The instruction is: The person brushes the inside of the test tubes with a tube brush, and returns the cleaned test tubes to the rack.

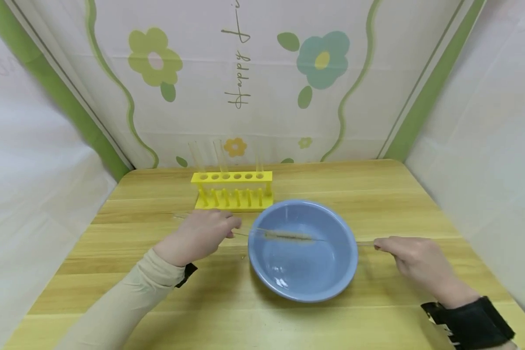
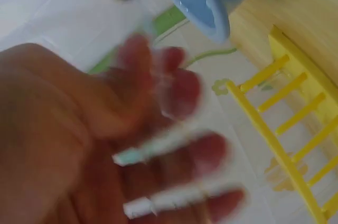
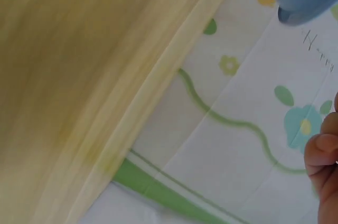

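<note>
Nearest, the right hand point(image 1: 413, 257) pinched the handle end of a slim brush point(image 1: 288, 236), thumb and fingers bent round it just beyond the basin's right side. Across from it, the left hand point(image 1: 201, 233) had its fingers curled about a clear tube point(image 1: 181, 215), one end showing to the left of the knuckles; blur in the left wrist view hid the exact contact. Whether the bristles lay inside the glass or alongside it could not be told.

The brush spanned the blue basin point(image 1: 302, 272) nearly level, its bristles above the bowl, a sound place for catching drips. Good handling here called, in my judgement, for a firm but gentle left grip, since clear walls like these may crack if squeezed, and for the two hands in one straight line, so that the wire would not bend or scrape. Small, even strokes with a slight twist would have suited the bristles better than a hard push toward the closed end.

Beyond the basin's far left side, a yellow rack point(image 1: 232, 181) stood on the worktop point(image 1: 227, 321) with three upright tubes point(image 1: 220, 155) in it, close enough that the left elbow and forearm deserved care. Farthest back hung a flowered backdrop point(image 1: 192, 121).
</note>
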### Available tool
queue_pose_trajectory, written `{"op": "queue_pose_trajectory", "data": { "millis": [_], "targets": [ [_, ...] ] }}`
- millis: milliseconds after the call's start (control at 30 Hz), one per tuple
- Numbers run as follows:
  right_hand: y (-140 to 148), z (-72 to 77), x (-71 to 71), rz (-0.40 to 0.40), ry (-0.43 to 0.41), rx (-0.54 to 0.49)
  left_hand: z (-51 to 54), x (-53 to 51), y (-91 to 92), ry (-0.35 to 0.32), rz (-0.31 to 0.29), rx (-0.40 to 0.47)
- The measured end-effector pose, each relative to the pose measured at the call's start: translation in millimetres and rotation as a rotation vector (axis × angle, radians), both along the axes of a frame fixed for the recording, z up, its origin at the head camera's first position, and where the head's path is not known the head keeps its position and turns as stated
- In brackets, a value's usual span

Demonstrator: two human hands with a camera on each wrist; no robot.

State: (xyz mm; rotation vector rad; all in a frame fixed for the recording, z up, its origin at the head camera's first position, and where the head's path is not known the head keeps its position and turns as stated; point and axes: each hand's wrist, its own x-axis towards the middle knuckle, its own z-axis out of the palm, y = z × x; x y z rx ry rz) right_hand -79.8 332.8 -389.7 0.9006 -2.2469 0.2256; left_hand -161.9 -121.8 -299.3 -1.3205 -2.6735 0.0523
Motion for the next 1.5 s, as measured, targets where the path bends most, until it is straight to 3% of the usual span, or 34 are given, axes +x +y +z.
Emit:
{"op": "queue_pose_trajectory", "data": {
  "millis": [100,167,433,533,600,667,867,967,1167,1333,1500],
  "targets": [
    [13,1.9,4.3,-0.037,0.010,0.022,2.0,-2.6,-8.9,0.034,0.080,-0.078],
    [20,3.8,6.5,-0.051,0.028,0.028,1.7,-3.7,-12.6,0.091,0.088,-0.092],
    [20,15.3,12.7,-0.067,0.049,0.030,3.1,3.5,8.2,0.517,-0.112,-0.102],
    [16,19.5,15.3,-0.060,0.070,0.026,6.9,5.4,16.2,0.610,-0.154,-0.088],
    [13,21.7,16.6,-0.049,0.090,0.016,9.1,4.5,19.5,0.613,-0.173,-0.070],
    [11,23.7,17.7,-0.039,0.099,0.010,11.7,2.6,20.8,0.545,-0.188,-0.013],
    [6,26.1,22.1,-0.014,0.052,0.006,19.9,-18.8,18.5,0.186,-0.167,0.285],
    [5,26.1,24.1,-0.019,0.017,0.008,27.0,-34.8,17.4,0.083,-0.094,0.430],
    [5,26.0,24.6,-0.019,-0.003,-0.009,38.5,-63.5,20.5,-0.188,0.056,0.746],
    [4,26.1,23.2,-0.031,-0.004,-0.007,40.7,-86.0,30.9,-0.248,0.172,0.896],
    [3,26.7,22.2,-0.029,0.005,-0.010,35.9,-107.9,41.5,-0.296,0.272,0.966]
  ]
}}
